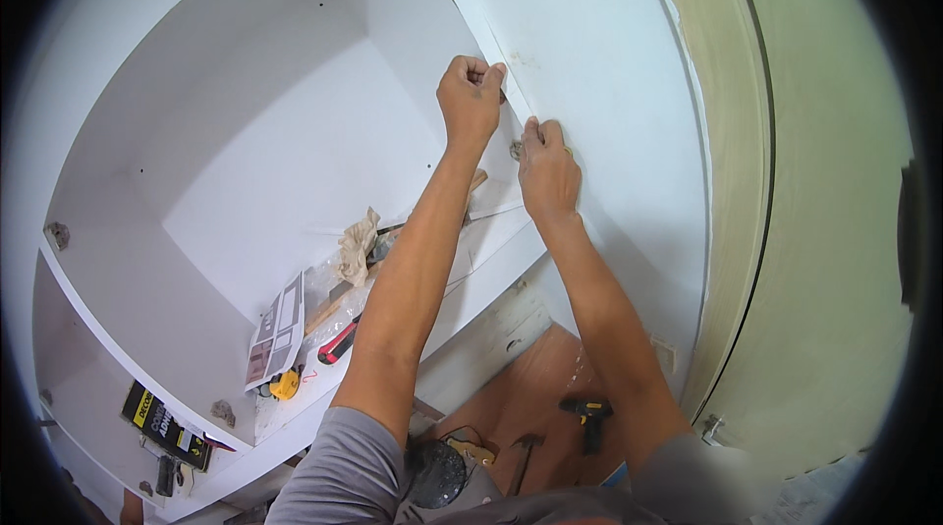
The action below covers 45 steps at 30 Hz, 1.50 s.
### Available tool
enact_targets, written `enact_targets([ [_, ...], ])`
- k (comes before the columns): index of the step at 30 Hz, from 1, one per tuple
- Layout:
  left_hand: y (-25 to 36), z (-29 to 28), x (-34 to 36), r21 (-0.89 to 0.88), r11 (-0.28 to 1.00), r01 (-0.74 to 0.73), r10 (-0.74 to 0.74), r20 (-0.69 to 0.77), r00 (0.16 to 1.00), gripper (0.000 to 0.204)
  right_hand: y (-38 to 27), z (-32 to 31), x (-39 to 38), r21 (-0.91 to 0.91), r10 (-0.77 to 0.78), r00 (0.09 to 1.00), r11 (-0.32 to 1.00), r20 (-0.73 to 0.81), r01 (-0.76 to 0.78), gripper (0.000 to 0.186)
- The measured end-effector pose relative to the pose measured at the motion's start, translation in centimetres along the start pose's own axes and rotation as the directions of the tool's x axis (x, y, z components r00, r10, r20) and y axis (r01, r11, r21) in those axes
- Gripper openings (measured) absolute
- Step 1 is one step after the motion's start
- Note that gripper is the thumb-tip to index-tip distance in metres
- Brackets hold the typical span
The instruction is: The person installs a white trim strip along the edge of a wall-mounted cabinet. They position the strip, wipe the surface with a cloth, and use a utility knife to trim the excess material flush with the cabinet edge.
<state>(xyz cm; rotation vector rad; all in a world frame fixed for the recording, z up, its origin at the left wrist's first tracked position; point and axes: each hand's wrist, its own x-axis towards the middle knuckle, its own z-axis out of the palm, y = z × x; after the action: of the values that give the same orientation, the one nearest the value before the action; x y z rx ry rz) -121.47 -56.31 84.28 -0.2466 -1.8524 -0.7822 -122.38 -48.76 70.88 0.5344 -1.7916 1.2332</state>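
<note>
Both arms reach up. The left hand (471,93) is fisted on the white panel edge (501,58) (thin strip); the right hand (546,169), just below it, presses pinched fingers on that edge.

Both forearms are bare down to the left hand (471,98) and right hand (546,171), with short grey sleeves (339,466) covering the upper arms.
</note>
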Motion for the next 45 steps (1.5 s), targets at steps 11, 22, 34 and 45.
enact_targets([
  [11,0.3,1.0,1.1,-0.086,0.992,0.088,-0.094,-0.07,0.993,0.025,1.2,1.0,0.1,0.086,-0.067,0.996,0.994,-0.051,0.071,0.029],
  [22,-1.5,-0.4,4.6,-0.047,0.999,0.015,-0.017,-0.04,0.999,0.042,-1.8,0.6,4.5,0.092,-0.157,0.975,0.981,-0.156,0.172,0.038],
  [34,1.0,0.2,4.0,0.27,0.961,-0.065,0.111,-0.16,0.981,0.039,-2.5,0.0,6.5,-0.001,-0.182,0.983,0.983,-0.035,0.182,0.042],
  [45,1.4,1.3,4.1,0.26,0.964,-0.065,0.12,-0.203,0.972,0.036,-2.1,0.4,6.8,0.067,-0.226,0.972,0.971,-0.061,0.23,0.038],
])
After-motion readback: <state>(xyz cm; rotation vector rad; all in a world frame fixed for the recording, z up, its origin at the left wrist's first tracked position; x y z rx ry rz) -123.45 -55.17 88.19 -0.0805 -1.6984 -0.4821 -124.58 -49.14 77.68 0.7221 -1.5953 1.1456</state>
